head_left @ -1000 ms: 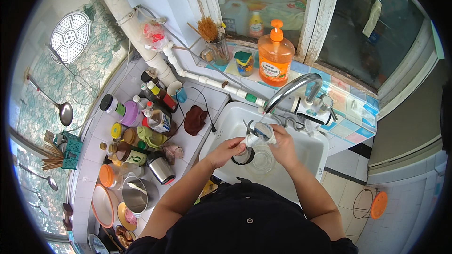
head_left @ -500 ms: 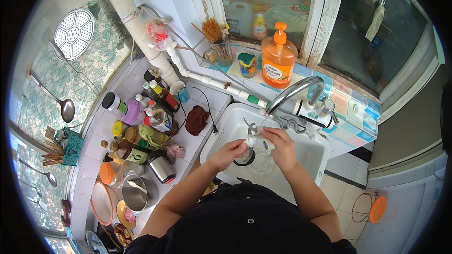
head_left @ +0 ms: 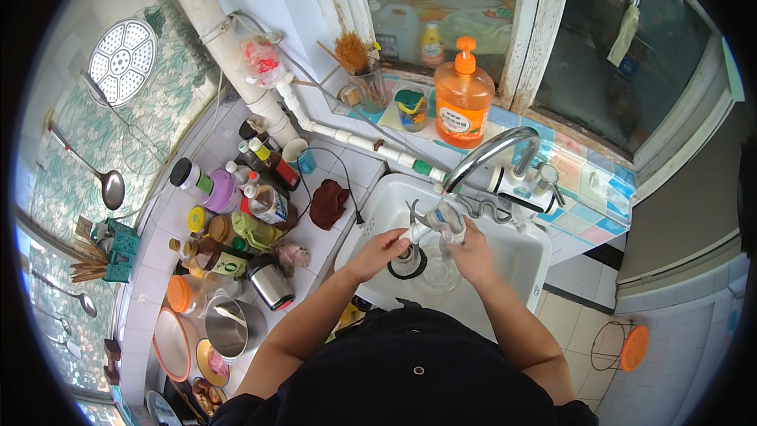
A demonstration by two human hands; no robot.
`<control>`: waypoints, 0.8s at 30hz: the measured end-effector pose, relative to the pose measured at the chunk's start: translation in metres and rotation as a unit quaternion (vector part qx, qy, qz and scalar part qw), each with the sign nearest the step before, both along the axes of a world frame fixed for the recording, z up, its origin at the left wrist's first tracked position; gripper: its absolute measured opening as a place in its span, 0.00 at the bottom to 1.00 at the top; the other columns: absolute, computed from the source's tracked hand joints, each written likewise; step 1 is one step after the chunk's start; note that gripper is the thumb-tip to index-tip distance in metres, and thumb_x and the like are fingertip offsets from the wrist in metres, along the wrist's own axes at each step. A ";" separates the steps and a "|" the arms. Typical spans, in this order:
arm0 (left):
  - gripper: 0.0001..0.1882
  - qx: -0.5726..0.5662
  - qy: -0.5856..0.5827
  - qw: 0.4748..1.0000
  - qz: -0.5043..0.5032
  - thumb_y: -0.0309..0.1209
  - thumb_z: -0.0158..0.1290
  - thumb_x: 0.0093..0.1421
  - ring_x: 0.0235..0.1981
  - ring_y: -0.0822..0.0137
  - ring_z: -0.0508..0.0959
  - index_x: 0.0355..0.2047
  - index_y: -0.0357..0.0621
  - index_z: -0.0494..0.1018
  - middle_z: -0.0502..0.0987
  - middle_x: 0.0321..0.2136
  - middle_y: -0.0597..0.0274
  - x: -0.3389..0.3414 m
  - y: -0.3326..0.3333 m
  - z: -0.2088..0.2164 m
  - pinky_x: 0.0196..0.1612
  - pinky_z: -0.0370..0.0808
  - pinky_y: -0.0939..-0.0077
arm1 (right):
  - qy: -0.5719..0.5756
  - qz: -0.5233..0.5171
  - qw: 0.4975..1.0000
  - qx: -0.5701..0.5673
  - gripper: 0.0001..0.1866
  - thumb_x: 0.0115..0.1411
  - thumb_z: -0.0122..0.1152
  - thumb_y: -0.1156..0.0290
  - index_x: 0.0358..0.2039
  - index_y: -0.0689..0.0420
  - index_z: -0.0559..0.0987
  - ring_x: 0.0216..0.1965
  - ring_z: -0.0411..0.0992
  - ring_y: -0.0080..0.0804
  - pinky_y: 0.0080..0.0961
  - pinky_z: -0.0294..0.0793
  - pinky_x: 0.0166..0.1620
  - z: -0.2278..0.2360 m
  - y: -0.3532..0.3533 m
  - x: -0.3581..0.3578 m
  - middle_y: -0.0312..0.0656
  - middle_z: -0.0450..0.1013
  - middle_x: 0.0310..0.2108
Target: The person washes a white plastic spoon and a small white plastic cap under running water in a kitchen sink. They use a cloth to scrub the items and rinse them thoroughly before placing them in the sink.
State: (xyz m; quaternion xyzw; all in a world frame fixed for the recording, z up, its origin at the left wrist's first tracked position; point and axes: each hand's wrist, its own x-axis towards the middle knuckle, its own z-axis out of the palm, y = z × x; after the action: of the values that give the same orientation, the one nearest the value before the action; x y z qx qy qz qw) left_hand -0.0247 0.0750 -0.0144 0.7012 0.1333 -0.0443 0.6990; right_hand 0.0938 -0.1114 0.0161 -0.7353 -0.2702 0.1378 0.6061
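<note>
Over the white sink (head_left: pixel 516 276), my left hand (head_left: pixel 384 252) is closed on the white handle of a tool (head_left: pixel 415 230). The tool's forked grey head points up toward the faucet. My right hand (head_left: pixel 471 255) grips a crumpled whitish cloth (head_left: pixel 447 219) just beside the tool. Under my hands in the basin lie a clear glass dish (head_left: pixel 443 274) and a round, dark-rimmed piece (head_left: pixel 408 263), both partly covered. The chrome faucet (head_left: pixel 493 146) arches above the cloth; whether water runs is hard to make out.
An orange soap pump bottle (head_left: pixel 464 102) stands on the tiled ledge behind the sink, near a small glass jar (head_left: pixel 412 110). Left of the sink, the counter carries several bottles, a dark red cloth (head_left: pixel 329 203), a steel flask (head_left: pixel 270 280) and a metal pot (head_left: pixel 230 323).
My right hand has turned the cloth upward and shifted slightly, so more of the cloth shows. The tool in my left hand has moved a little left and tilted.
</note>
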 end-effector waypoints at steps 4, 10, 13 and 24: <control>0.22 0.053 -0.002 0.998 -0.019 0.39 0.46 0.63 0.36 0.79 0.65 0.53 0.38 0.65 0.69 0.35 0.71 0.001 0.001 0.009 0.44 0.64 0.83 | -0.117 0.030 0.993 -0.002 0.12 0.54 0.59 0.71 0.39 0.60 0.77 0.39 0.71 0.36 0.25 0.69 0.43 -0.006 -0.001 0.004 0.43 0.71 0.40; 0.21 0.082 -0.003 0.997 -0.008 0.39 0.47 0.63 0.33 0.81 0.64 0.51 0.38 0.66 0.69 0.31 0.73 0.002 -0.006 0.019 0.39 0.65 0.83 | -0.082 0.054 0.995 0.035 0.12 0.50 0.61 0.75 0.37 0.59 0.78 0.40 0.70 0.35 0.23 0.68 0.44 0.000 -0.002 0.010 0.42 0.70 0.40; 0.21 0.009 0.011 0.999 -0.036 0.41 0.46 0.63 0.31 0.80 0.64 0.50 0.39 0.67 0.68 0.29 0.73 0.005 0.002 0.014 0.36 0.64 0.84 | -0.110 0.077 0.991 0.022 0.12 0.50 0.61 0.77 0.37 0.60 0.78 0.41 0.70 0.33 0.22 0.68 0.44 0.006 -0.003 0.011 0.41 0.69 0.40; 0.20 -0.230 0.140 0.962 -0.043 0.45 0.49 0.60 0.21 0.81 0.61 0.43 0.41 0.68 0.65 0.23 0.74 0.004 0.015 0.027 0.28 0.61 0.85 | -0.071 0.185 0.979 0.048 0.13 0.52 0.58 0.78 0.40 0.60 0.76 0.45 0.66 0.31 0.23 0.64 0.49 0.010 -0.009 0.029 0.39 0.67 0.42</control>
State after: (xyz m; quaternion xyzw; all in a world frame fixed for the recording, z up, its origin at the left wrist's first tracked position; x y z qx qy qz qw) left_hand -0.0206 0.0902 0.0129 0.5134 0.1859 -0.2015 0.8132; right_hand 0.1225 -0.1209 0.0259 -0.6508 -0.4502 0.1817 0.5838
